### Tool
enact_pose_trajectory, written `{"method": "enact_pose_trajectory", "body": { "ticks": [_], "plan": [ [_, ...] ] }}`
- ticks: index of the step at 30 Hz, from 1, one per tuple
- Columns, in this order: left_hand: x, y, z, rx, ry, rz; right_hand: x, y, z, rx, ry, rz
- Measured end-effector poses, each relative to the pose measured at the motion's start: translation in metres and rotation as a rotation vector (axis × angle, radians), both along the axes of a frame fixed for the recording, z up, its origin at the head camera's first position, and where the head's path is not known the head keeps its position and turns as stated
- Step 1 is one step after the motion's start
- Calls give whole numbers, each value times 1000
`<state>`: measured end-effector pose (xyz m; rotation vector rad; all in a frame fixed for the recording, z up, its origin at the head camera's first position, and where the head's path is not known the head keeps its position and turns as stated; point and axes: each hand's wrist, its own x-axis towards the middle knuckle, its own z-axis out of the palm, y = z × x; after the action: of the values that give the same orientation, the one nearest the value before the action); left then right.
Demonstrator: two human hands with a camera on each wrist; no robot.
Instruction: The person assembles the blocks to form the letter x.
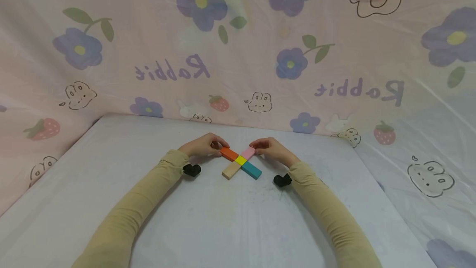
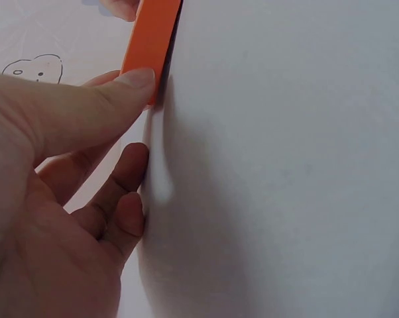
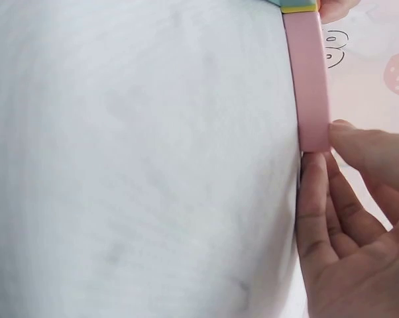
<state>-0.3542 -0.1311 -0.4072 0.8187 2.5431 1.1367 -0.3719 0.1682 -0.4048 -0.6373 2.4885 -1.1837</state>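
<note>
Five-part cross shape of wooden blocks lies on the white table, seen whole in the head view. A small yellow block forms its centre. My left hand pinches the outer end of the orange block, thumb on its face in the left wrist view. On the other side, my right hand holds the outer end of the pink block between thumb and fingers. Toward me, a plain wood block points left and a teal block points right. All four long blocks meet around the yellow one.
A white table spreads under both arms. Behind and beside it hangs a pale pink curtain printed with flowers, rabbits and strawberries. Black attachments sit at both sleeve cuffs. Faint smudges mark the tabletop near the right wrist.
</note>
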Motion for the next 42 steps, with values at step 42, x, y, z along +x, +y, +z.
{"method": "enact_pose_trajectory", "body": {
  "ticks": [42],
  "plan": [
    [-4,4,-2,10,-8,32,0,-1,4,-14,-3,15]
  ]
}}
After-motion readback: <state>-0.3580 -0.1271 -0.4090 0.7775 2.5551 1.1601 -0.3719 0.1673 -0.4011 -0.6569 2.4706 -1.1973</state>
